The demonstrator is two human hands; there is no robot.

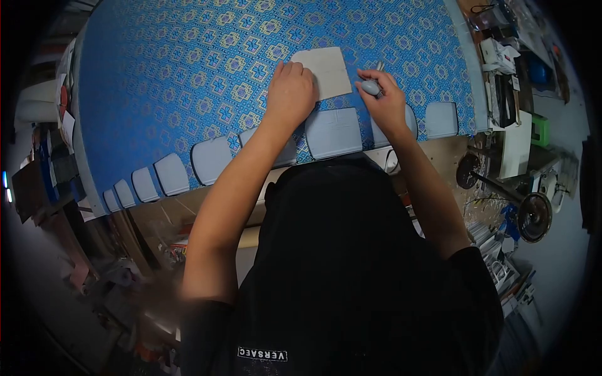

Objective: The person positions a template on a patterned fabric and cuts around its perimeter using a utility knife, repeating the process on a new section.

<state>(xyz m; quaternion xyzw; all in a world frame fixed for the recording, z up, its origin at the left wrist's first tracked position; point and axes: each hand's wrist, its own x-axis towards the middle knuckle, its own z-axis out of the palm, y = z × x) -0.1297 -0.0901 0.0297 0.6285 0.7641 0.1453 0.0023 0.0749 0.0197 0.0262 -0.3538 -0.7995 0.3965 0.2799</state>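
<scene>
A pale beige, flat piece (327, 72) like card or board lies on the blue patterned cloth (219, 69). My left hand (292, 93) rests over its left edge, fingers stretched out and lying down on it and on the cloth. Just right of the piece, my right hand (384, 101) is closed around a small tool with a rounded grey handle (371, 88). The tool's working end is too small to make out. Directly below the beige piece lies a grey rounded-corner panel (333, 133), apart from both hands.
Several similar grey panels (213, 160) line the table's near edge, some partly behind my forearms. Beyond the right table edge stand shelves with a white boxy item (500, 55) and a green object (539, 130). A round metal-looking disc (535, 217) sits lower right.
</scene>
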